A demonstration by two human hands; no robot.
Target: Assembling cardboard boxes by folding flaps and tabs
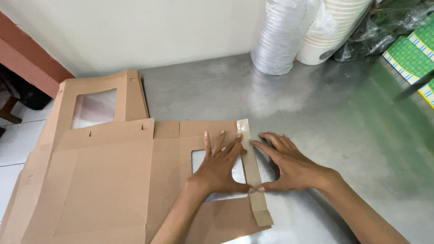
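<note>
The left hand (pixel 220 168) is laid flat, fingers spread, on the flattened brown cardboard box blank (pixel 135 180), over its clear window cut-out (pixel 199 160), with the thumb stretched right to the blank's narrow edge flap (pixel 252 174). The right hand (pixel 289 165) is pressed open beside it, half on the bare tabletop (pixel 343 122), its thumb met with the left thumb at the flap and its fingers laid along the flap's right side; nothing is gripped by either hand, both being used as flat weights. The flap is seen raised slightly along its crease, running from near right to the far edge of the blank, so the fold is judged to be just under way: the rest of the blank is still lying flat, no wall stood up and no tab locked. A second windowed blank (pixel 97 101) is stacked beneath, jutting out to the far left. Farther off, at the wall, a wrapped sleeve of clear lids (pixel 278 38) and a stack of white paper cups (pixel 332 31) are leaned together, with green patterned boxes (pixel 413 56) at the far right.
</note>
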